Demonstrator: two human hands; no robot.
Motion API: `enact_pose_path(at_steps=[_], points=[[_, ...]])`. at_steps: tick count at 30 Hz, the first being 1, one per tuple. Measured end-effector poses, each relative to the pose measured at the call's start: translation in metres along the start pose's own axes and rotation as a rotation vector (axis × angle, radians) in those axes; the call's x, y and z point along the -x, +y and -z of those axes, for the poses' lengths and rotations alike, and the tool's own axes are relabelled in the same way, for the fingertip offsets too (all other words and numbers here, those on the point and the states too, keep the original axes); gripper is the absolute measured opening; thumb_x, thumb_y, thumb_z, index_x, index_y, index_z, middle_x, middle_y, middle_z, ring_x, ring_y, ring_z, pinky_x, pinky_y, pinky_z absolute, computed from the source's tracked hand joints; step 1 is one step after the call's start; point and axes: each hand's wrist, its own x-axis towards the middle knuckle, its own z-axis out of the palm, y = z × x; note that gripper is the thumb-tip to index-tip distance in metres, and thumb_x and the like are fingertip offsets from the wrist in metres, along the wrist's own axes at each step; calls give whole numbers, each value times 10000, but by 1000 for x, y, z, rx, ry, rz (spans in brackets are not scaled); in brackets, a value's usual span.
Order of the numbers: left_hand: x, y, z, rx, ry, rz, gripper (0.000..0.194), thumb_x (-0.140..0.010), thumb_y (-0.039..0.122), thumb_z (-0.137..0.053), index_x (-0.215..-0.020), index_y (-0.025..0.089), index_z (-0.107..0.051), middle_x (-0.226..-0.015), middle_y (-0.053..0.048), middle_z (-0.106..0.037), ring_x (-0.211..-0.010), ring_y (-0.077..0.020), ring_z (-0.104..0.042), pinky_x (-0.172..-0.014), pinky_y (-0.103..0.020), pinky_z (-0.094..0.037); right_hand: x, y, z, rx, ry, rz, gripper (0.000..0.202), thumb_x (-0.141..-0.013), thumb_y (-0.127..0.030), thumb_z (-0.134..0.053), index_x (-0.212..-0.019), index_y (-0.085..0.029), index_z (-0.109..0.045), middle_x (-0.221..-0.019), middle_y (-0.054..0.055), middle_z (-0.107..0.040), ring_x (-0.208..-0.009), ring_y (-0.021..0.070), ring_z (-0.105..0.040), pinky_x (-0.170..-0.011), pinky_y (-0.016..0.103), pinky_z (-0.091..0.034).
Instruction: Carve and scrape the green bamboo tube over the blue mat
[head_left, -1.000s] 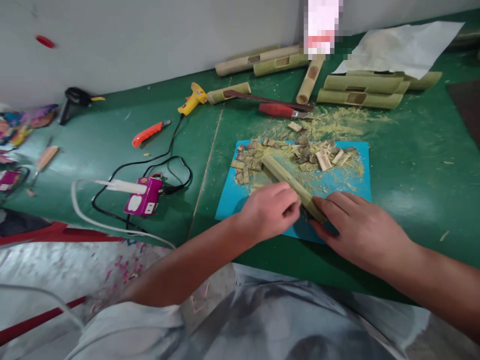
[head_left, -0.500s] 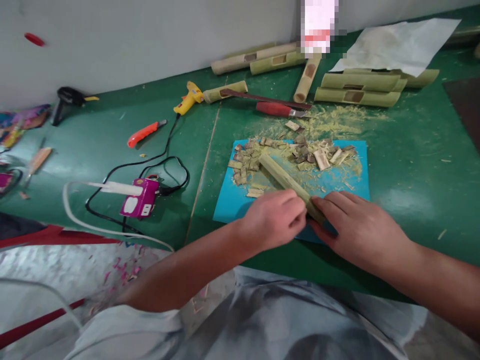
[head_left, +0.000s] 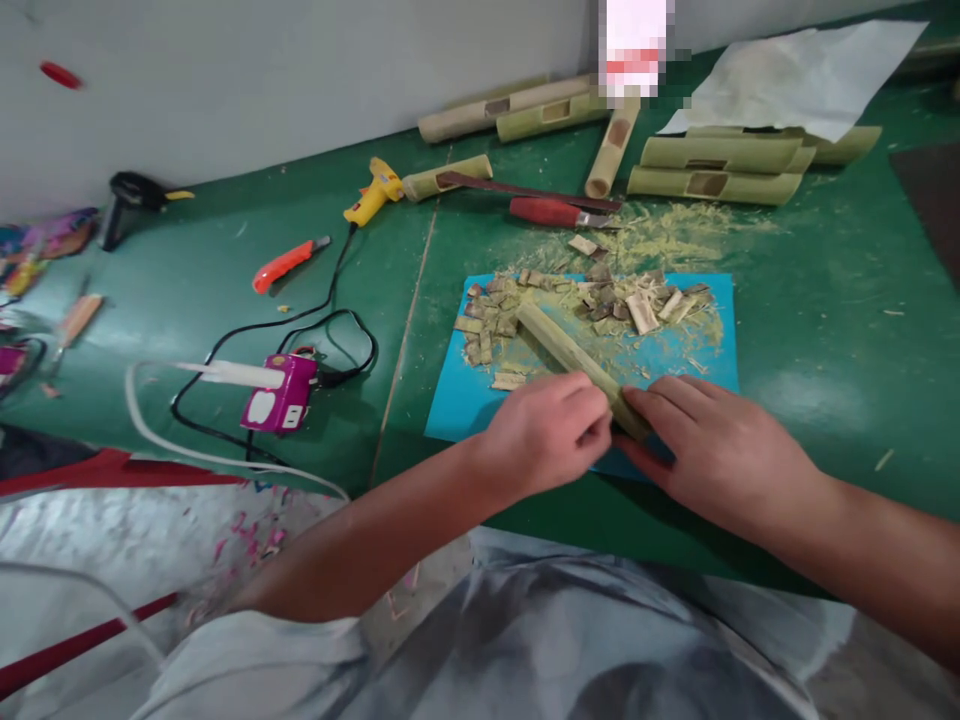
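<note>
A long piece of bamboo (head_left: pixel 564 352) lies slantwise over the blue mat (head_left: pixel 451 400), its near end toward me. My right hand (head_left: pixel 724 445) grips that near end, thumb and fingers on either side. Curled into a fist, my left hand (head_left: pixel 551 428) rests against the side of the bamboo; what its fingers hold, if anything, is hidden. Bamboo chips (head_left: pixel 643 312) and fine yellowish shavings are scattered on the mat beyond both hands.
Behind the mat lie a red-handled knife (head_left: pixel 546 211), a dark flat blade (head_left: pixel 510 190) and several notched bamboo tubes (head_left: pixel 750 187). To the left are an orange cutter (head_left: pixel 285 266), a yellow glue gun (head_left: pixel 371 195) and a purple power adapter (head_left: pixel 279 392) with cables.
Both hands and the bamboo keep almost the same place. The whole view has shifted very slightly.
</note>
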Motion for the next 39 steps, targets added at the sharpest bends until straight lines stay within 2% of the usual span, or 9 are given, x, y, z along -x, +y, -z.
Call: enact_pose_path(at_steps=[6, 10, 16, 21, 27, 33, 36, 39], points=[[-1, -3, 0, 34, 24, 38, 207, -861, 146, -517, -662, 160, -570, -614, 18, -502, -582, -94, -469, -559, -216, -363, -1, 2, -2, 15, 22, -24, 234, -933, -315, -489, -911, -136, -639, -784, 73, -643, -705, 193, -588, -633, 315, -433], [0, -3, 0, 68, 21, 4, 216, -876, 160, -522, -668, 160, -577, -621, 14, -528, -583, -90, -483, -556, -208, -374, -1, 4, -1, -11, -11, -42, 212, -915, -325, -518, -899, -151, -637, -814, 71, -653, -716, 192, -592, -630, 313, -426], [1, -7, 1, 107, 34, 41, 136, -899, 159, -539, -795, 157, -627, -692, 3, -603, -633, -90, -551, -616, -200, -431, 0, 12, 7, -54, -144, -73, 200, -903, -346, -505, -928, -193, -632, -838, 51, -650, -761, 193, -600, -655, 306, -433], [3, -8, 2, 130, 30, 107, 84, -909, 178, -571, -944, 159, -645, -733, 5, -626, -636, -82, -577, -620, -188, -441, -3, 15, 10, -131, -229, -137, 202, -871, -339, -546, -935, -178, -648, -863, 66, -647, -825, 218, -624, -697, 329, -466], [3, -10, 1, 145, 101, 80, 135, -913, 176, -584, -1035, 154, -638, -823, -25, -677, -679, -93, -623, -647, -196, -484, -4, 16, 10, -194, -243, -180, 207, -850, -326, -568, -952, -171, -660, -863, 67, -651, -838, 231, -636, -719, 348, -487], [1, -10, 4, 177, 83, 76, 134, -910, 166, -597, -1028, 159, -662, -944, -55, -696, -807, -114, -654, -746, -223, -529, -4, 17, 9, -218, -232, -186, 226, -851, -332, -557, -962, -173, -671, -911, 89, -670, -872, 240, -649, -754, 356, -496], [-1, -10, 5, 259, 122, 131, 115, -913, 198, -604, -973, 166, -696, -944, -55, -676, -781, -106, -634, -707, -217, -527, -3, 18, 8, -228, -229, -192, 227, -848, -331, -556, -962, -174, -673, -916, 89, -672, -874, 244, -650, -757, 363, -501], [-5, -10, 6, 411, 146, 280, 101, -892, 219, -634, -909, 164, -717, -880, -40, -673, -730, -97, -623, -632, -190, -518, -4, 18, 8, -240, -231, -200, 227, -850, -324, -550, -971, -176, -674, -904, 85, -670, -877, 240, -650, -756, 360, -503]])
